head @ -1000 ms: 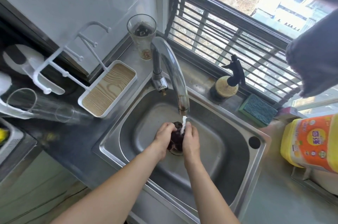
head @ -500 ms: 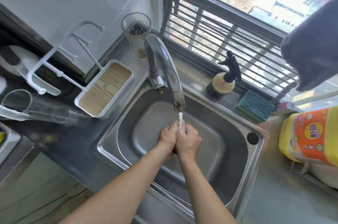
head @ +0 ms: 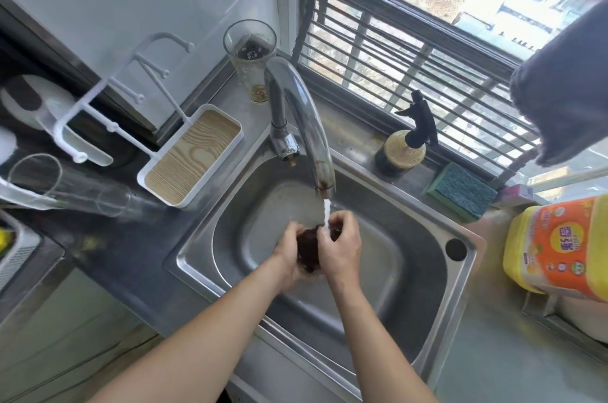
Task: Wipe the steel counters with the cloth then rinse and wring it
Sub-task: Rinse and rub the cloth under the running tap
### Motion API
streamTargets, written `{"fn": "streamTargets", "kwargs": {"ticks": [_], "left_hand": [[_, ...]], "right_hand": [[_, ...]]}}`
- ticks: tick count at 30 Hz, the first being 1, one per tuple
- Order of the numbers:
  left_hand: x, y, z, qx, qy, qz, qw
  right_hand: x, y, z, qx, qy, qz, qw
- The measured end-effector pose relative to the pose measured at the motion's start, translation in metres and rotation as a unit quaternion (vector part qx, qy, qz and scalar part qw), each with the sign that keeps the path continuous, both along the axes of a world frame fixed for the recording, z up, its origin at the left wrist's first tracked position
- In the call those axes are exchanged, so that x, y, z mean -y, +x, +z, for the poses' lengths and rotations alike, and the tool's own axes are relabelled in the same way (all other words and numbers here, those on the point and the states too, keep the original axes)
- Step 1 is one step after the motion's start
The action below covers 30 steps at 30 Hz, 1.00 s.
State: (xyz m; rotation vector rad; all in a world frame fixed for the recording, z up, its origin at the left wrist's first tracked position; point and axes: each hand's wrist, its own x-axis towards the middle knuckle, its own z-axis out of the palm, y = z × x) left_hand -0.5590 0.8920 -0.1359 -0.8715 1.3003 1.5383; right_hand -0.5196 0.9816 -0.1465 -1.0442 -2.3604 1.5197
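Half a second ago both hands were pressed together, hiding the cloth. Now they have parted: left hand (head: pixel 289 251) and right hand (head: pixel 340 246) each grip the dark cloth (head: pixel 307 248) under the tap (head: pixel 304 126) stream, over the sink (head: pixel 378 271). Rinsing continues; wringing appears pending.

— Position of arms? Both bare forearms extended forward from the lower edge, converging toward the centre.

— Left hand (head: pixel 289 249)? Back turned up and outward, fingers curled round the left side of a dark bunched cloth (head: pixel 308 246), gripping it.

— Right hand (head: pixel 340 244)? Close beside the left, wrist slightly bent, fingers (head: pixel 339 221) curled over the top right of the same cloth.

— Contact between hands? Nearly touching, separated only by the wad held between them.
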Motion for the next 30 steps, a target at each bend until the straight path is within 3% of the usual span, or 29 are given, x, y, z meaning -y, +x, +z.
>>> {"fn": "streamTargets", "kwargs": {"ticks": [1, 3, 7, 11, 14, 19, 25, 30], "left_hand": [[0.005, 0.0, 0.0, 0.045, 0.043, -0.005, 0.998], [0.008, 0.003, -0.001, 0.048, 0.077, -0.022, 0.996], [0.002, 0.001, -0.016, -0.094, -0.013, 0.066, 0.993], [-0.001, -0.002, -0.013, -0.214, -0.026, 0.054, 0.975], [-0.001, 0.001, -0.005, -0.219, -0.032, 0.049, 0.974], [0.007, 0.003, -0.009, -0.065, 0.009, 0.023, 0.998], [-0.016, -0.006, -0.01, -0.19, -0.067, -0.017, 0.979], [-0.024, -0.004, -0.009, -0.179, -0.072, -0.001, 0.981]], "right_hand": [[-0.002, 0.0, -0.002, -0.014, -0.02, -0.002, 1.0], [-0.004, 0.0, -0.005, -0.029, -0.098, -0.026, 0.994], [-0.005, -0.001, -0.011, 0.035, -0.207, -0.055, 0.976], [-0.007, -0.001, -0.007, 0.182, -0.274, -0.053, 0.943], [-0.005, 0.001, -0.008, 0.193, -0.241, -0.063, 0.949], [-0.01, -0.001, 0.003, 0.086, -0.2, -0.095, 0.971], [0.004, -0.001, -0.006, 0.119, -0.124, -0.035, 0.985], [0.007, -0.001, 0.002, 0.11, -0.069, -0.06, 0.99]]}}
